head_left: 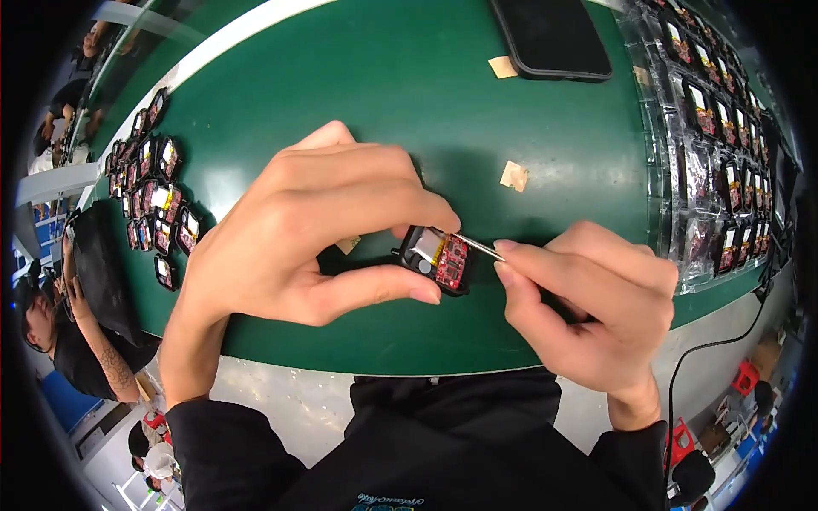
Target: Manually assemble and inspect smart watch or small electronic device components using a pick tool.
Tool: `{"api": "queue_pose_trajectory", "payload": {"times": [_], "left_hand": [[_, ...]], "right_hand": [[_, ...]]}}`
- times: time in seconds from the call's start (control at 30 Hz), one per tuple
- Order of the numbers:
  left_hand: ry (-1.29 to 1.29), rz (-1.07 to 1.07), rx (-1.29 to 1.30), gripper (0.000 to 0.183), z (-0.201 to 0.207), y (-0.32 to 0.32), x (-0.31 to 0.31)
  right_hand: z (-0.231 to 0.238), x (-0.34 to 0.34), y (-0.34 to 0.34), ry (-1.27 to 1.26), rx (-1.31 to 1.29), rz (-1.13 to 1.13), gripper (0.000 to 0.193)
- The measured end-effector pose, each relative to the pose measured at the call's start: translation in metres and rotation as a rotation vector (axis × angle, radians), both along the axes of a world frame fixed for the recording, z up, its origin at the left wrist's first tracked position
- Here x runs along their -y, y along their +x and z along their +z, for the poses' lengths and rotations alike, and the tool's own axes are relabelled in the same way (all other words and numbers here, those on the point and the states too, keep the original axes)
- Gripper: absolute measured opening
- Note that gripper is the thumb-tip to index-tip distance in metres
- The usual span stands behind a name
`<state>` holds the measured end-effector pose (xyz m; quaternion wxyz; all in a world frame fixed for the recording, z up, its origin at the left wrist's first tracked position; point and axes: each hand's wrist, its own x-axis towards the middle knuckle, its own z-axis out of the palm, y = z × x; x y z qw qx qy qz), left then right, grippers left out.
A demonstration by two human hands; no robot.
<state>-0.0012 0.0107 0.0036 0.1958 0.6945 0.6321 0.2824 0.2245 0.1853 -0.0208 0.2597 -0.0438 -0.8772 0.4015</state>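
Between the thumb and fingers of my left hand [315, 226] is a small black device housing [436, 259], tilted above the green table. Inside the housing show a red circuit board [452, 262], a silver battery cell with a yellow strip, and a round silver part. My right hand [592, 298] pinches thin metal tweezers [477, 246] between thumb and index finger. Their tip reaches the upper edge of the housing, right by my left index fingertip, which partly hides what it touches.
On the left lies a loose cluster of similar housings [146, 192]. Clear plastic trays [694, 170] hold rows of them on the right. A black phone-like slab [554, 38] and a beige paper square [514, 176] lie farther back. Another person [85, 345] sits at the left.
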Motion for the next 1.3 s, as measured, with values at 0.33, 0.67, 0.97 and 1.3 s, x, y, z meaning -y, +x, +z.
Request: {"api": "queue_pose_trajectory", "payload": {"times": [0.33,0.67,0.97,1.3], "left_hand": [[0.028,0.017,-0.049,0.058,0.005,0.006,-0.002],[0.064,0.123,0.096,0.049,0.016,0.004,-0.018],[0.188,-0.196,0.082,0.048,0.056,0.036,-0.158],[0.158,-0.150,0.036,0.051,0.046,0.035,-0.162]], "right_hand": [[0.014,-0.005,0.031,-0.106,0.042,-0.072,0.021],[0.003,-0.004,0.042,-0.281,-0.061,-0.008,0.021],[0.000,-0.003,0.047,-0.283,-0.106,-0.015,0.020],[0.004,-0.002,0.043,-0.301,-0.123,-0.004,0.023]]}}
